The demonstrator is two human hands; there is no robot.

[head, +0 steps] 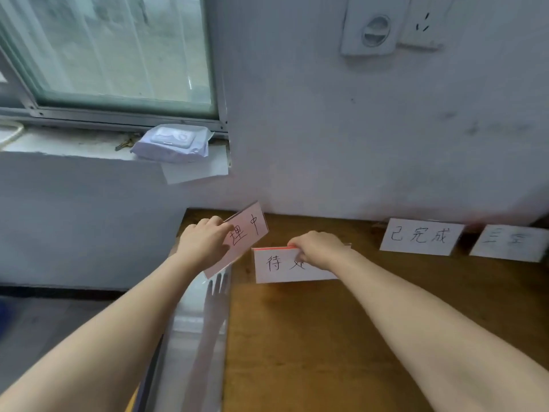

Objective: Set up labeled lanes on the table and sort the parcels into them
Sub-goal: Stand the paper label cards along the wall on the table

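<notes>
Four handwritten label cards appear in the head view, the only view, which looks down over a brown wooden bench (341, 337) set against a white wall (326, 144). Take the card reading "已完成" (420, 237) as the landmark: it leans at the back of the bench against the wall. Just to its right leans a second placed card (506, 243), its writing too blurred to read.

Well to the landmark's left, and a little nearer the viewer, the right hand (319, 249) pinches the top edge of a red-edged card (276, 267) beginning "待". Its fingers (297, 242) curl over that edge and hide the later characters. The card's lower edge seems to rest on the bench.

Farther left again, over the bench's rear corner, the left hand (205, 243) grips a tilted card (249, 230) showing "理中". The thumb lies on its face and the fingers curl behind the upper edge, and this card is off the surface.

No parcels are in sight, so the work seems to be at lane-labelling. To do it well, slide the red-edged card back until it leans on the wall in line with the landmark, leaving a gap like the one between the placed pair. Then stand the tilted card upright at the far left, text facing out, clear of the bench edge where it could slip off.
</notes>
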